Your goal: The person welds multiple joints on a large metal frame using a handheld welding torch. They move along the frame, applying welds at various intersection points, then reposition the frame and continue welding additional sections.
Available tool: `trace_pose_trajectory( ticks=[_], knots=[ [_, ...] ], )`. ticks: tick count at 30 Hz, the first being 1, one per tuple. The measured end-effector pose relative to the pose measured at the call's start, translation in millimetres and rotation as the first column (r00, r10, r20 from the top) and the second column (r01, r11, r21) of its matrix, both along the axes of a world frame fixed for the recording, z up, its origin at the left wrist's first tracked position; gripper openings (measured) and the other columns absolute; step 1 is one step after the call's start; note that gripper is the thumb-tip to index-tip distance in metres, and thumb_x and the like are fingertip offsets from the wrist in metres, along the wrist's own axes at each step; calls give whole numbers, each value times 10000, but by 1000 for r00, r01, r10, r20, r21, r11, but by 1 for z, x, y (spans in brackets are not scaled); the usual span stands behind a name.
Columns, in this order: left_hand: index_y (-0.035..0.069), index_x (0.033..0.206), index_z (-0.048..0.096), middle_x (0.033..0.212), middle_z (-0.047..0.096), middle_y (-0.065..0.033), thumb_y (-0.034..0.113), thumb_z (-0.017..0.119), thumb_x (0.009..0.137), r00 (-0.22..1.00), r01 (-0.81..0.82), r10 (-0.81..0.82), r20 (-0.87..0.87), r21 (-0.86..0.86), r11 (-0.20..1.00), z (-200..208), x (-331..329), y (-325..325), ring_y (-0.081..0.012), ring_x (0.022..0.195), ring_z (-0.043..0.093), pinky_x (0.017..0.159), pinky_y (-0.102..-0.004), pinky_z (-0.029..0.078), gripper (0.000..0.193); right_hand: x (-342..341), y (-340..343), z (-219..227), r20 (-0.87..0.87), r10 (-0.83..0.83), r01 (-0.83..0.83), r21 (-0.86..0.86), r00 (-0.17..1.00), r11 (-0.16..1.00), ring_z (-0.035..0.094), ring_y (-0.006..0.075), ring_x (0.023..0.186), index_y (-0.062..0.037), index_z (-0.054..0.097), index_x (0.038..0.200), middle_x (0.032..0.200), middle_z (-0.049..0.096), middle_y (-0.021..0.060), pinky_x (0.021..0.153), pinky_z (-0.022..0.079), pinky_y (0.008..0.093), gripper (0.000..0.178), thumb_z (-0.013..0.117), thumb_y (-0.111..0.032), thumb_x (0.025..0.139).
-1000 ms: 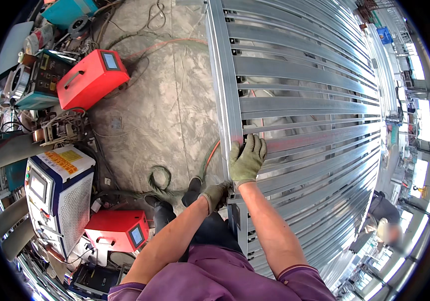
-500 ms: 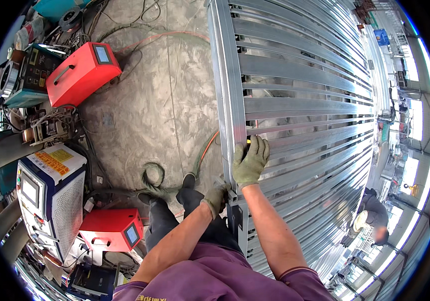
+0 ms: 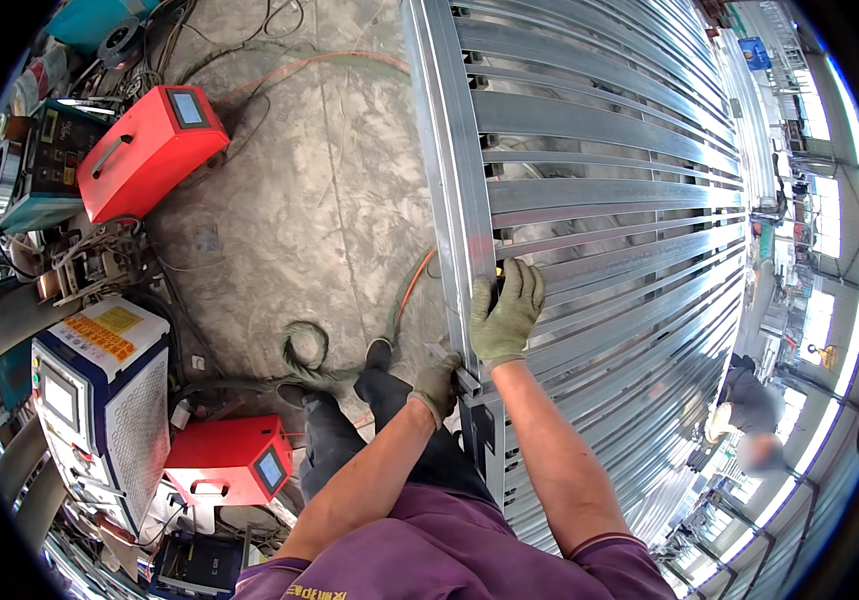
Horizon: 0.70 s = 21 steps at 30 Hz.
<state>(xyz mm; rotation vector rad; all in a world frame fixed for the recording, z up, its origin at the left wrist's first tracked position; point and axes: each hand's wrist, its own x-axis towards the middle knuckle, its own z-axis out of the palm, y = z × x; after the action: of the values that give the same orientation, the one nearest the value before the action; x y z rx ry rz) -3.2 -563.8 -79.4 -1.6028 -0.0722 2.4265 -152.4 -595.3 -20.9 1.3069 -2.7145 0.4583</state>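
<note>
Gloved right hand (image 3: 505, 318) and left hand (image 3: 437, 382) grip steel frame (image 3: 449, 200)

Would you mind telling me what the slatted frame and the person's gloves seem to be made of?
The slatted frame looks like bare metal, perhaps galvanised steel or aluminium: silvery, with long reflective streaks and sharp folded edges. The gloves on the left hand and right hand look like knitted fabric in dull olive green, matte and slightly wrinkled; any coating cannot be made out.

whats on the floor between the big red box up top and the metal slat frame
Between the big red box and the metal slat frame, the head view shows mostly bare concrete floor, crossed by an orange hose and thin dark cables.
</note>
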Motion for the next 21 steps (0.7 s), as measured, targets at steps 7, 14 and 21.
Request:
trace_pose_trajectory(
  ticks=[7,14,21],
  knots=[
    [214,675,600,477,453,-5,481,698,962,996,-78,81,40,-67,995,-4,2,15,-184,367,410,378,-378,284,404,0,0,4,-28,24,-24,25,999,999,466,477,1317,53,532,1330,1315,566,263,1152,335,570,521,582,-348,1001],
    [62,1211,681,1062,748,-149,367,658,938,565,715,-686,459,-687,131,-27,62,-61,-345,1029,718,870,-433,552,410,0,3,0,12,5,-6,19,1000,1000,447,492,1305,48,517,1354,1335,544,266,1141,318,599,579,586,-394,987],
    [88,1409,552,1485,541,-170,225,686,850,189,135,-842,505,-863,-487,-60,12,-69,-362,1395,502,1111,-429,461,591,1,-4,4,-29,17,-17,3,999,1000,481,476,1283,47,541,1331,1311,570,261,1127,350,573,532,609,-344,977]
  ],
)
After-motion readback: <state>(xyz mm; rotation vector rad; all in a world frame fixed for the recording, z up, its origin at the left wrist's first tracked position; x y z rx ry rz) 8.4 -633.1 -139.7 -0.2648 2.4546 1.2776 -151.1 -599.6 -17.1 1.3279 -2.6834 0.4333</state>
